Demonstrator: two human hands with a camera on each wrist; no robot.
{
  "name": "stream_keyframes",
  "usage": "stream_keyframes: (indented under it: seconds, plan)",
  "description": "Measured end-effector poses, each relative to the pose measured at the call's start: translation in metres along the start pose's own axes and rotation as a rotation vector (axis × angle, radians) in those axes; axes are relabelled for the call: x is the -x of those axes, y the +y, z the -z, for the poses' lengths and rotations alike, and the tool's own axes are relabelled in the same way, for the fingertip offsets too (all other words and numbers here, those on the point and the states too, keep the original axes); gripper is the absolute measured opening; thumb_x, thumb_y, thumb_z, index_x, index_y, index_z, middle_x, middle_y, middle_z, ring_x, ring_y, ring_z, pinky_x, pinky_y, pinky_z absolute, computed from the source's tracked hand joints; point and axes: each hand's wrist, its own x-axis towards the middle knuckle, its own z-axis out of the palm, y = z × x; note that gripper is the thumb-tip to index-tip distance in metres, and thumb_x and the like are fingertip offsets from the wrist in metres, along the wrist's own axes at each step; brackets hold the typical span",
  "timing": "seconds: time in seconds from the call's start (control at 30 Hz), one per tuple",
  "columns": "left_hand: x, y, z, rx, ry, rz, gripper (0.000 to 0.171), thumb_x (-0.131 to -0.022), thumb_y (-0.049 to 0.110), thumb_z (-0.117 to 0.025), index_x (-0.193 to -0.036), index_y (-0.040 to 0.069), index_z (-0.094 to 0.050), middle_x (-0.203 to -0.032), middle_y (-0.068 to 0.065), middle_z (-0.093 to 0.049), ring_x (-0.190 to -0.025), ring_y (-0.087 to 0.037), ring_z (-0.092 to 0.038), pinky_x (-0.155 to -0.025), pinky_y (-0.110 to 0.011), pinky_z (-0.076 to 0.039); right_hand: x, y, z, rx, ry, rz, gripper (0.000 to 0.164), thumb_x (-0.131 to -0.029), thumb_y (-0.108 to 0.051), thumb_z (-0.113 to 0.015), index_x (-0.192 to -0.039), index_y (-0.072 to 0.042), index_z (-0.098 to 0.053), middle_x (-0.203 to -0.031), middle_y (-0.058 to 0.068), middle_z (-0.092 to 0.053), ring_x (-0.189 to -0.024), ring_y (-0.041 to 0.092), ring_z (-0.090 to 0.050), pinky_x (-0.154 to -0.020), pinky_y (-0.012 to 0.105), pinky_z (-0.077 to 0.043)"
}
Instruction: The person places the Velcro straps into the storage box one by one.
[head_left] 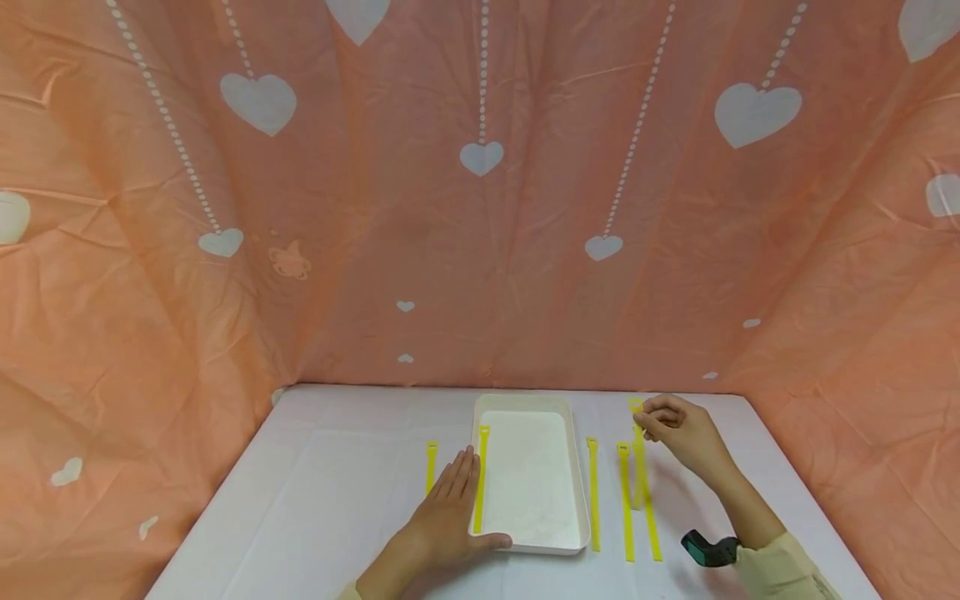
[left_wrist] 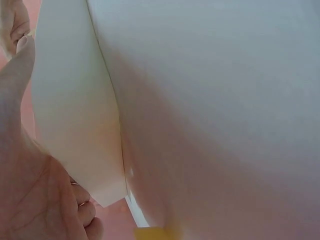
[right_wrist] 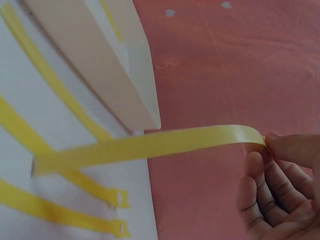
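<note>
My right hand (head_left: 684, 433) pinches one end of a yellow hook-and-loop cable tie (right_wrist: 150, 145) between thumb and fingers. The held tie stretches away from the fingertips with a bend near the pinch and overlaps two ties on the table in the right wrist view. At the near left corner of a shallow white tray (head_left: 582, 467), my left hand (head_left: 447, 508) lies with straight fingers along the left side and its thumb by the front rim. Inside the tray, along its left wall, lies one yellow tie (head_left: 482, 479).
Right of the tray lie a yellow tie (head_left: 593, 496), a second tie (head_left: 627, 508) and a third tie (head_left: 654, 533), roughly parallel. Another tie (head_left: 431, 467) sits left of the tray, partly behind my left hand. A pink heart-patterned cloth (head_left: 480, 275) encloses the white table (head_left: 315, 483).
</note>
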Motion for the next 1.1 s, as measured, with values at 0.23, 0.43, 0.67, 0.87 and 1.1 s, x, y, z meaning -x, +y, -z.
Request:
stream_keyframes:
  seconds: [0.23,0.43,0.67,0.87,1.1]
  plan:
    - [-0.001,-0.001,0.000,-0.015,0.013,-0.006,0.126,-0.089,0.077,-0.069,-0.169,-0.006,-0.017,-0.179,-0.023,-0.008,-0.166,-0.038,-0.011,-0.133,-0.055,-0.018,-0.006,-0.019,-0.005,-0.051,-0.024,-0.023,0.034,-0.101,-0.029,-0.079,-0.116,0.001,-0.070,-0.091,0.006,-0.079,-0.080,0.017,-0.073,-0.081,0.027,-0.061]
    - [-0.001,-0.001,0.000,-0.024,0.010,-0.011,0.126,-0.090,0.078,-0.067,-0.169,-0.006,-0.016,-0.179,-0.022,-0.007,-0.166,-0.037,-0.010,-0.133,-0.054,-0.016,-0.010,-0.031,-0.012,-0.154,-0.068,-0.035,0.037,-0.103,-0.027,-0.076,-0.123,0.003,-0.068,-0.097,0.006,-0.080,-0.083,0.018,-0.073,-0.085,0.027,-0.061]
    - [-0.002,-0.001,0.001,-0.007,0.000,-0.012,0.127,-0.089,0.077,-0.069,-0.169,-0.006,-0.016,-0.179,-0.023,-0.009,-0.166,-0.037,-0.011,-0.133,-0.054,-0.016,-0.011,-0.039,-0.024,-0.282,-0.116,-0.008,0.036,-0.104,-0.018,-0.074,-0.126,0.009,-0.063,-0.097,0.003,-0.080,-0.083,0.017,-0.072,-0.085,0.025,-0.060]
    - [-0.003,0.000,0.002,0.007,-0.015,-0.007,0.128,-0.089,0.077,-0.069,-0.169,-0.006,-0.014,-0.179,-0.023,-0.007,-0.166,-0.037,-0.009,-0.133,-0.055,-0.015,-0.012,-0.044,-0.035,-0.317,-0.136,-0.029,0.034,-0.103,-0.015,-0.075,-0.124,0.008,-0.062,-0.094,0.001,-0.080,-0.082,0.018,-0.072,-0.083,0.025,-0.060]
    - [-0.006,0.000,0.001,-0.003,0.002,-0.007,0.129,-0.088,0.078,-0.070,-0.169,-0.006,-0.016,-0.179,-0.023,-0.009,-0.166,-0.039,-0.011,-0.133,-0.056,-0.016,-0.014,-0.048,-0.052,-0.359,-0.193,-0.044,0.029,-0.103,-0.015,-0.075,-0.118,0.006,-0.062,-0.090,-0.001,-0.078,-0.080,0.016,-0.072,-0.085,0.027,-0.060]
